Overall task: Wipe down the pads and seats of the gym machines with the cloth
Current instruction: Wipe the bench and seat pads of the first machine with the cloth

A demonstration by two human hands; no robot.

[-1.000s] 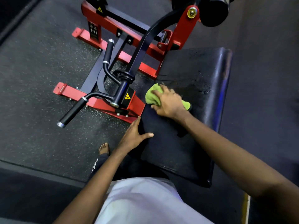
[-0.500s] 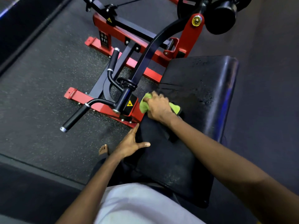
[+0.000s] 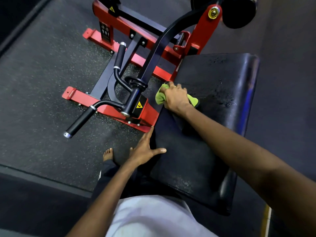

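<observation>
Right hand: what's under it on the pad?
A green cloth is bunched under the right hand, pressed on the black pad near its left edge. Cloth ends show on both sides; its middle and the pad beneath are covered.

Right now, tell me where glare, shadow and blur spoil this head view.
Head view: bluish glare runs along the black pad on its far rounded edge; the right hand on the green cloth casts shadow beneath the forearm; the white shirt at the bottom is soft; wide-angle bending curves the frame edges.
</observation>
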